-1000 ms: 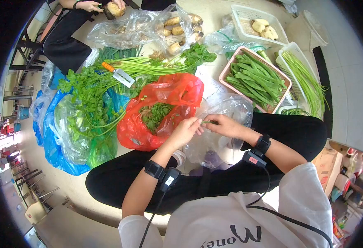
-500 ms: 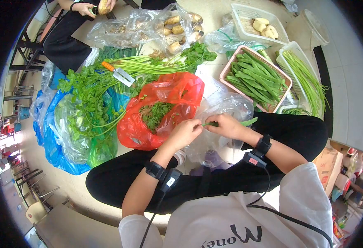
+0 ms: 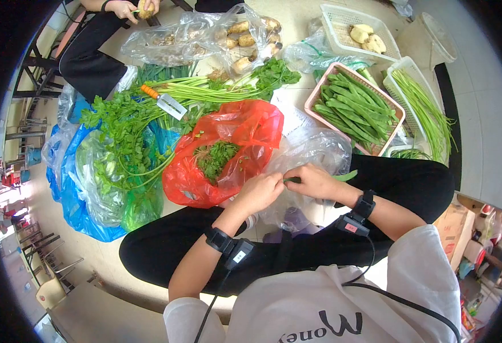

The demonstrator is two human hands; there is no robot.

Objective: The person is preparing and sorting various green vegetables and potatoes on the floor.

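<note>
My right hand [image 3: 312, 180] is closed around a flat green bean [image 3: 348, 175], whose far end sticks out past the palm on the wrist side. Close beside it, my left hand [image 3: 262, 190] pinches the bean's other end, which is mostly covered by the fingertips. Both hands are over a clear plastic bag [image 3: 288, 208] between my legs. Just left of them lies an open red plastic bag [image 3: 191, 180] with green leafy scraps [image 3: 215, 161] inside. A pink basket [image 3: 314, 108] full of similar flat beans [image 3: 356, 108] stands ahead to the right.
Long-stemmed celery [image 3: 205, 90] covers the floor ahead, with an orange-handled peeler [image 3: 171, 106] on it. Behind are bagged lotus roots [image 3: 245, 40] and a white basket [image 3: 334, 43] with peeled pieces. Thin green stalks [image 3: 416, 103] fill another basket. A co-worker's hands [image 3: 126, 10] hold a root.
My left hand has moved slightly right and down, closing the gap to my right hand, so less of the bean shows between them. The co-worker's hands have shifted slightly.
</note>
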